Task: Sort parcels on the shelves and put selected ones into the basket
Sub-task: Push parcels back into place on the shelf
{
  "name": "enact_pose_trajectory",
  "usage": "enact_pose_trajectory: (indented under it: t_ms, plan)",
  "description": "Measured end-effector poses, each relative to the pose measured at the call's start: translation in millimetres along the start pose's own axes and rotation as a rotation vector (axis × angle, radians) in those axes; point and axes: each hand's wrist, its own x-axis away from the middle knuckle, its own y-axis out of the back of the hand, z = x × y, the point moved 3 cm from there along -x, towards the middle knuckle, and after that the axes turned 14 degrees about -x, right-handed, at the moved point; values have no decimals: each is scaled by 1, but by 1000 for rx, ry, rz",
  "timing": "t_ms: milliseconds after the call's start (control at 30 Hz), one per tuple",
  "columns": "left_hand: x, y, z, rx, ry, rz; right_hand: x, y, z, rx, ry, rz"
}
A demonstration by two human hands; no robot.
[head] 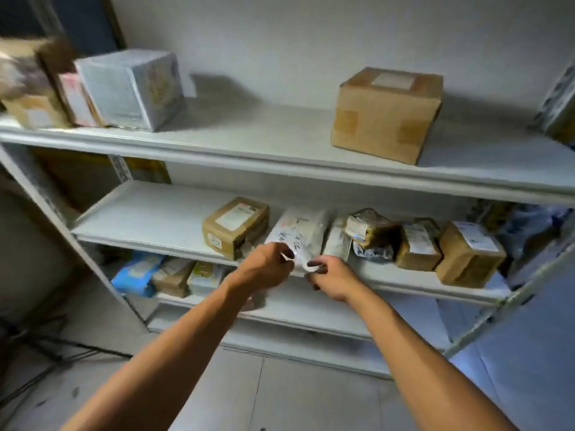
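Head view: both hands reach to the front edge of the middle shelf (149,241), where a white parcel (295,234) with handwriting lies between a brown box (235,227) and a row of small taped packages (417,244). The left hand (267,265) has its fingers (287,255) curled, pinching the parcel's near edge; the right hand (331,276) grips the same edge just beside it. A cardboard box (385,115) sits on the top shelf (249,135).
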Motion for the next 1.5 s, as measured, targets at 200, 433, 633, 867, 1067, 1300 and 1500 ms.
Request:
enact_pose_trajectory:
  t_ms: [200,433,633,867,1067,1300,1500]
  plan:
    - [-15,97,34,154,97,-336,-52,-30,117,15,288,91]
    - [-7,171,96,203,140,-559,-81,-98,218,-117,444,183]
    - [-38,248,190,95,205,-831,-113,-160,284,-232,567,118]
    - [-104,358,244,-290,310,-894,-155,-221,347,-418,722,-211]
    - [-129,365,251,-392,189,-931,-179,-230,355,-607,714,-434]
    - [-116,409,236,694,-91,-662,-134,-170,343,-965,762,-708]
    - [-143,352,208,882,154,492,-70,-90,349,-503,788,-813]
